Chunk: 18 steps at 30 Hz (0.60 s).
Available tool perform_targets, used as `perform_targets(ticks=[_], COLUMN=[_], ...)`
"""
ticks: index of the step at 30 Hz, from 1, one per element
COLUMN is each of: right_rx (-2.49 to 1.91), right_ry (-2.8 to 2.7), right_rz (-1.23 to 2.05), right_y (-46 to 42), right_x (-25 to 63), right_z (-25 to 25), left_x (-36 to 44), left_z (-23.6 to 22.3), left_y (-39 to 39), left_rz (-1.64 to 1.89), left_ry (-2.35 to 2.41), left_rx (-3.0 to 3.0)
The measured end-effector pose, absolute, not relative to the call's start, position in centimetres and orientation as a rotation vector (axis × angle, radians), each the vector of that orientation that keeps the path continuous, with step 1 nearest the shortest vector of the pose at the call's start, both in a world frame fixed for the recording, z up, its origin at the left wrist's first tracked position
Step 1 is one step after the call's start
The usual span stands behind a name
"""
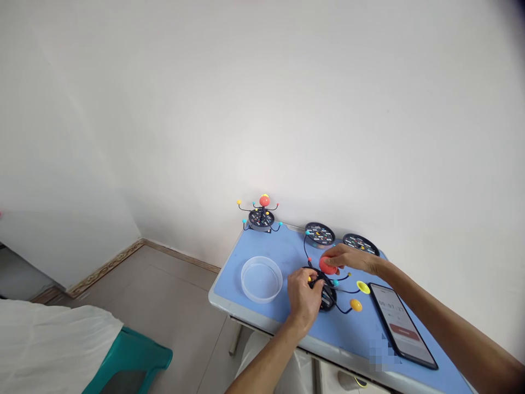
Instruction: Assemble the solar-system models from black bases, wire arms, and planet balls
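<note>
- Left hand (302, 300): the fingers (296, 285) are clenched around a black disc base (327, 296), which is held just above the tabletop, right of centre in the lower half of the frame.
- Right hand (353, 259): the fingers (337, 257) are closed over a red ball (326, 266), which is grasped just above the black disc base.
- Thin black wire arms (340, 291) with small coloured beads are attached to the black disc base and are spread across the tabletop.
- Yellow ringed ball (363, 287) and orange ball (356, 305): both are seen near the wire arms, just beside each other.
- Assembled planet model (261, 218): it is stood upright at the far left corner of the blue tabletop (246, 298), with a red ball on top.
- Two flat black discs (319, 234): they are laid along the far edge, right of the model.
- Clear round plastic tub (261, 279): it is placed at the left of the tabletop.
- Smartphone (402, 325): it is laid at the right, with a timer displayed.
- Teal stool (131, 350) and white cloth (49, 339): both are seen at the lower left, on the tiled floor (164, 290).
</note>
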State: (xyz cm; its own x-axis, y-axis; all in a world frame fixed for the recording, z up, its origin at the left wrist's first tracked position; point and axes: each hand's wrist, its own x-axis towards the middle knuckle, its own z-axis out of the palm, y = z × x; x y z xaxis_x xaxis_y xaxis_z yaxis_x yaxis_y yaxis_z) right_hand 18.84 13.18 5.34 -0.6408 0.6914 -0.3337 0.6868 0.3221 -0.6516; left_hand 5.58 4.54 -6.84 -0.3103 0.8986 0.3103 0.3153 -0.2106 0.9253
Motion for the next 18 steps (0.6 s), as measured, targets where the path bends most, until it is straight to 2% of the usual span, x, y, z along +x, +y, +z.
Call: perform_targets(ticks=[11, 18], right_rx=[-1.396, -1.339], right_ry=[-2.723, -2.791], right_rz=[0.668, 0.452], right_y=[11.5, 10.3], right_x=[17.9, 17.9], right_z=[5.6, 5.5], left_x=[5.8, 5.9], left_z=[-7.1, -7.7], left_y=[4.7, 4.8], left_rz=[1.563, 1.614], left_ry=[1.565, 1.516], left_rx=[1.366, 1.347])
